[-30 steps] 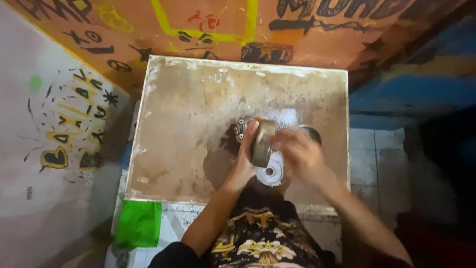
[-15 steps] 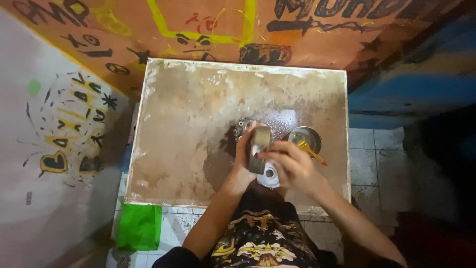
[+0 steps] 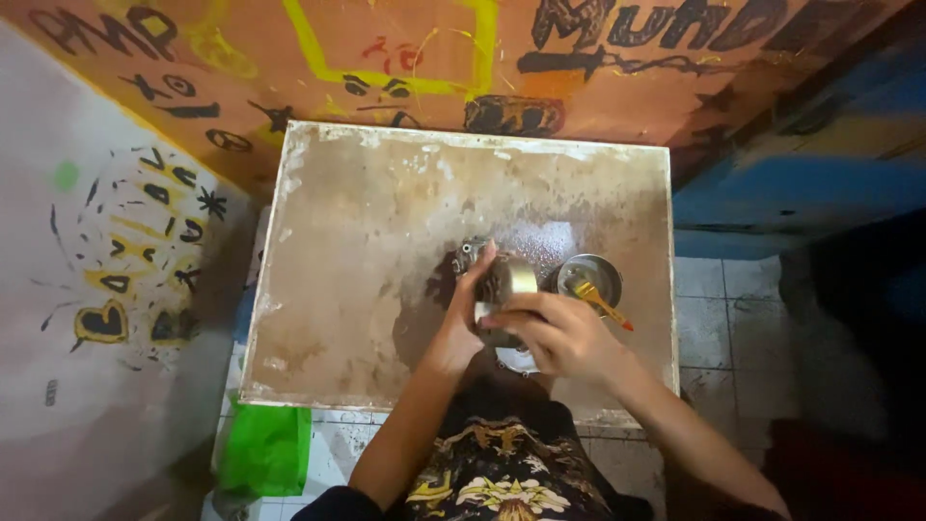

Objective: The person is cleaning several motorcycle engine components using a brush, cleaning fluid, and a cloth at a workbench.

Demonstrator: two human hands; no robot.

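Walls: orange painted wall (image 3: 675, 106) with yellow and black scribbles runs behind the table's far edge; pale wall (image 3: 87, 318) with black and yellow marks on the left; blue wall (image 3: 801, 193) on the right. Tiled floor (image 3: 723, 328) shows past the right edge.

Table (image 3: 367, 280): square, stained brown top, pale worn rim.

Green bag (image 3: 265, 449) lies below the near left corner.

Round metal tin (image 3: 593, 275) sits near the right edge, just beside the hands, with a yellow and orange brush (image 3: 598, 301) leaning in it.

Both hands are together toward the near right part. Left hand (image 3: 463, 323) is closed around a metal can (image 3: 506, 285) held above the top. Right hand (image 3: 559, 333) presses on the can's lower end, hiding it. A small white lid (image 3: 516, 362) lies partly hidden beneath the hands.
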